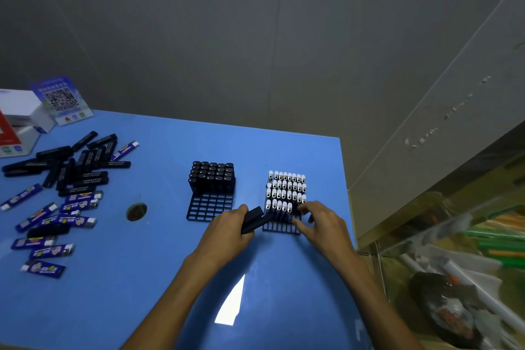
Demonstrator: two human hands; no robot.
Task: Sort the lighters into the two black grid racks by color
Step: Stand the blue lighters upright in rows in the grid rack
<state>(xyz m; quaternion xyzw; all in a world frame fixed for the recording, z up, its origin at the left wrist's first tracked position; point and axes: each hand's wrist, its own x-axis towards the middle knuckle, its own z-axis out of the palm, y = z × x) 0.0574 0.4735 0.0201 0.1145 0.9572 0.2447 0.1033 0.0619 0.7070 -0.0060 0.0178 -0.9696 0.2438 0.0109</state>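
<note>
my left hand (pixel 227 231) grips a black lighter (pixel 253 219) round its lower body, just left of the right rack (pixel 281 227). my right hand (pixel 319 223) pinches at that rack's near row; what it pinches i cannot tell. i judge the lighter light, stiff and smooth, best held at mid-body. the left rack (pixel 208 207) has open near rows for it. the table's right edge (pixel 345 179) is close; the loose pile (pixel 61 193) lies far left, with open room between.
</note>
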